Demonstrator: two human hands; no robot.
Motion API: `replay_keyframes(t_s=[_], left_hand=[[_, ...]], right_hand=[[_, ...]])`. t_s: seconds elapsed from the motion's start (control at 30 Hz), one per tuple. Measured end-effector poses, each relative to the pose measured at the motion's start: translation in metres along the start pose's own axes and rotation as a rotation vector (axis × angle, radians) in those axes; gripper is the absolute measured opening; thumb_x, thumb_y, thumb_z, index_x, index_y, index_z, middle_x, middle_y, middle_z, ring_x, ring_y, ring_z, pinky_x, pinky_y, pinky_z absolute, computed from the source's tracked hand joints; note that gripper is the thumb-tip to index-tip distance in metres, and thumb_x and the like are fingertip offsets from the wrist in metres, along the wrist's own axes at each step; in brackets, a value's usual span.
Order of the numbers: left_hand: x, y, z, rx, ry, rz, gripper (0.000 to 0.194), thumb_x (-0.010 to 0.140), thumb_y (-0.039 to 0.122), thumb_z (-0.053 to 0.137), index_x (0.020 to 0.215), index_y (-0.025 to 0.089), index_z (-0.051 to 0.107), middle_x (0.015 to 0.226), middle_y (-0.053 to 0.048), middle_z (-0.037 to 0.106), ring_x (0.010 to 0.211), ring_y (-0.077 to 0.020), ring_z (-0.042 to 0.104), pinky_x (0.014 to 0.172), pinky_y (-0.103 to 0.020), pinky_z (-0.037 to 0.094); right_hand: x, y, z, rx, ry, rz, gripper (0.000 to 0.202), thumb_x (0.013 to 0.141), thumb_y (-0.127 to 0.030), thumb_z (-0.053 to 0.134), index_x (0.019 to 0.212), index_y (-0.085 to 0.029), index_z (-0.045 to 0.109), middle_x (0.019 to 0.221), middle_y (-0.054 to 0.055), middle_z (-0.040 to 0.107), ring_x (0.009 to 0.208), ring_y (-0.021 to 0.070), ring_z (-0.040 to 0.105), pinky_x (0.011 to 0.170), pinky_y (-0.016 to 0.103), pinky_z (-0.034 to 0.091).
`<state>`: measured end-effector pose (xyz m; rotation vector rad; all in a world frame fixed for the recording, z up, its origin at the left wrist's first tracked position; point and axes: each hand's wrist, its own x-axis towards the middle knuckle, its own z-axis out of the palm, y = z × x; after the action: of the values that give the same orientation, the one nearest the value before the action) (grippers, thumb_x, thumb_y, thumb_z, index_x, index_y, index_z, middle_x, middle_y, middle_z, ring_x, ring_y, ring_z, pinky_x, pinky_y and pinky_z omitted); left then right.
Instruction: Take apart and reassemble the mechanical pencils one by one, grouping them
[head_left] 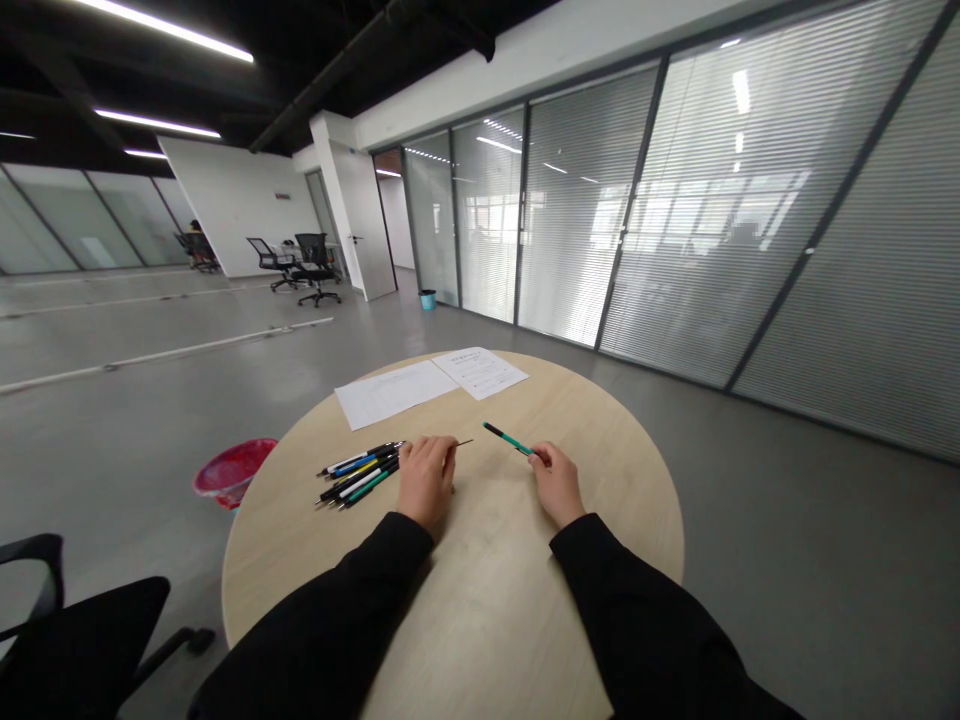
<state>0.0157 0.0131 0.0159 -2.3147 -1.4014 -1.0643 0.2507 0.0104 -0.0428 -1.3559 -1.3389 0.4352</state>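
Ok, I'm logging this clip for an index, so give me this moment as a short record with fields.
surface: round wooden table
left hand: left hand rests beside the pile of pens, pinching a thin dark refill
right hand: right hand holds a green pen, tip pointing away and left
papers: two sheets of paper at the far edge
floor: red basin left of the table

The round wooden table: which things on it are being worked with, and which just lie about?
In use:
- green-and-black pen, in right hand
- thin dark refill, at left hand
- bunch of coloured pens

Lying about:
- two white paper sheets
- red basin, on floor
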Motion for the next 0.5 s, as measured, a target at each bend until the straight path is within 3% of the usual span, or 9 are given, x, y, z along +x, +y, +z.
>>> replay_keyframes(t_s=[0.17, 0.5], left_hand=[[0.0, -0.023, 0.002, 0.048, 0.026, -0.104, 0.019, 0.099, 0.025, 0.043, 0.097, 0.023, 0.062, 0.097, -0.007, 0.073, 0.093, -0.0257, 0.06, 0.085, -0.042, 0.033], [-0.001, -0.022, 0.003, 0.069, -0.004, -0.089, 0.02, 0.1, 0.026, 0.043, 0.096, 0.022, 0.062, 0.095, -0.007, 0.073, 0.092, -0.0252, 0.06, 0.087, -0.042, 0.032]], right_hand=[[-0.001, -0.002, 0.001, 0.002, -0.035, -0.022, 0.02, 0.085, -0.034, 0.051, 0.086, -0.02, 0.066, 0.083, 0.006, 0.071, 0.078, 0.0217, 0.064, 0.075, 0.032, 0.049], [-0.001, -0.001, 0.001, -0.014, -0.08, -0.063, 0.021, 0.086, -0.032, 0.051, 0.089, -0.019, 0.067, 0.084, 0.005, 0.071, 0.077, 0.0205, 0.063, 0.074, 0.031, 0.047]])
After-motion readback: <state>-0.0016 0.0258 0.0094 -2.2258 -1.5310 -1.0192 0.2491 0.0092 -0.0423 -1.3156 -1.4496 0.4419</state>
